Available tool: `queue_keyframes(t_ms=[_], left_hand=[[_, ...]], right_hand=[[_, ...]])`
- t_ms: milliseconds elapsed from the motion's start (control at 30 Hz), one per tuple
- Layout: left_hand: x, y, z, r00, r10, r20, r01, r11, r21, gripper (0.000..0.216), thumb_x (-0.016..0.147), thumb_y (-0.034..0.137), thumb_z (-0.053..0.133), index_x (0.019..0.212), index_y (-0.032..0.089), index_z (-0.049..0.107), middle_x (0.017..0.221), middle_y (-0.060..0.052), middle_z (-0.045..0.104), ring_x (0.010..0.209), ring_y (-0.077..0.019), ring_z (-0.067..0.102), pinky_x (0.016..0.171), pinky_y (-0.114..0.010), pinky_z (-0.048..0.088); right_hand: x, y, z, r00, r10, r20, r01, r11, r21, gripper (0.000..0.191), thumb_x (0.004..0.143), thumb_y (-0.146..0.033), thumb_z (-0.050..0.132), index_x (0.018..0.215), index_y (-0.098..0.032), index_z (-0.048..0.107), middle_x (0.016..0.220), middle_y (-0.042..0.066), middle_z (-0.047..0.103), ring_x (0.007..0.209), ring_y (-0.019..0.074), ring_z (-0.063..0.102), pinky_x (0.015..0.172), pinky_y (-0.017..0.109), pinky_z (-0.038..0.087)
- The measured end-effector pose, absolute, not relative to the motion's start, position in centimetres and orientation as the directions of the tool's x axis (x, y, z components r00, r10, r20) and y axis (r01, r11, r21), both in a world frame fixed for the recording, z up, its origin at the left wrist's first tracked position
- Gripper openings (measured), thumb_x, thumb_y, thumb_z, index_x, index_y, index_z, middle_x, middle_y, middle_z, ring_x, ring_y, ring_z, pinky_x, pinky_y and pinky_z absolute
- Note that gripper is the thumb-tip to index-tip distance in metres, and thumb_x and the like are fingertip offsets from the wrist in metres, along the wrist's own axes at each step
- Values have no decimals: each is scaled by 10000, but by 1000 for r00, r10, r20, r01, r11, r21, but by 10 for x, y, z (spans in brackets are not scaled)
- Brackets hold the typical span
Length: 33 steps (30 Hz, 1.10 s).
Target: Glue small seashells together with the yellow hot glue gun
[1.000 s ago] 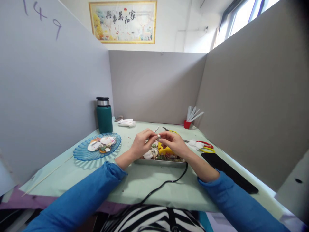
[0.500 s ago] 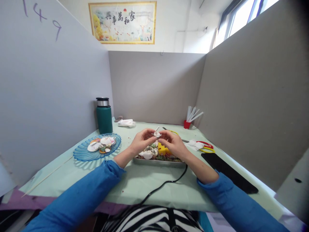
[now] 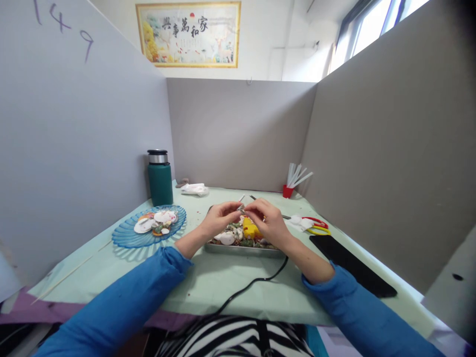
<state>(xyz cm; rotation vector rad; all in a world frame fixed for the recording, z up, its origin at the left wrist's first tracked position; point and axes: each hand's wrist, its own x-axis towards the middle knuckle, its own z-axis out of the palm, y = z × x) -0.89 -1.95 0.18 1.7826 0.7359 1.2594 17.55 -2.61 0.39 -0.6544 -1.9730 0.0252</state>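
Pale piece (image 3: 241, 208) no longer shows the broad whitish face seen half a second ago; now it's narrower in view, partly covered by fingers. Right hand (image 3: 267, 219) has its fingertips drawn in closer to left hand (image 3: 218, 218), and now mostly blocks the yellow handle of the dark-tipped tool (image 3: 253, 197) behind it.
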Motion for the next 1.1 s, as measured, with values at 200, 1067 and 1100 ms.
queue_keyframes(t_ms=[200, 1067, 1100], left_hand=[[-11, -14, -3, 351, 811, 467, 68, -520, 851, 399, 732, 388, 667, 1016, 107, 669, 912, -83, 697, 733, -156, 627, 696, -274, 519], [-9, -20, 1, 402, 857, 321, -50, -329, 943, 376, 677, 337, 726, 973, 122, 643, 862, -58, 661, 667, -123, 617, 677, -280, 512], [-9, -20, 1, 390, 864, 319, -66, -320, 945, 384, 672, 333, 731, 979, 123, 636, 896, -65, 656, 677, -123, 618, 681, -284, 513]], right_hand=[[175, -25, 2, -356, 469, 808, 430, 850, -304, 82, 867, -220, 543, 844, -188, 615, 751, 26, 595, 668, 142, 525, 626, 255, 408], [179, -24, 5, -355, 468, 809, 426, 852, -306, 165, 886, -223, 506, 907, -200, 668, 845, 47, 667, 788, 170, 602, 725, 282, 443], [179, -25, 6, -331, 466, 821, 435, 847, -305, 167, 889, -226, 500, 915, -197, 662, 865, 54, 664, 809, 176, 601, 737, 288, 445]])
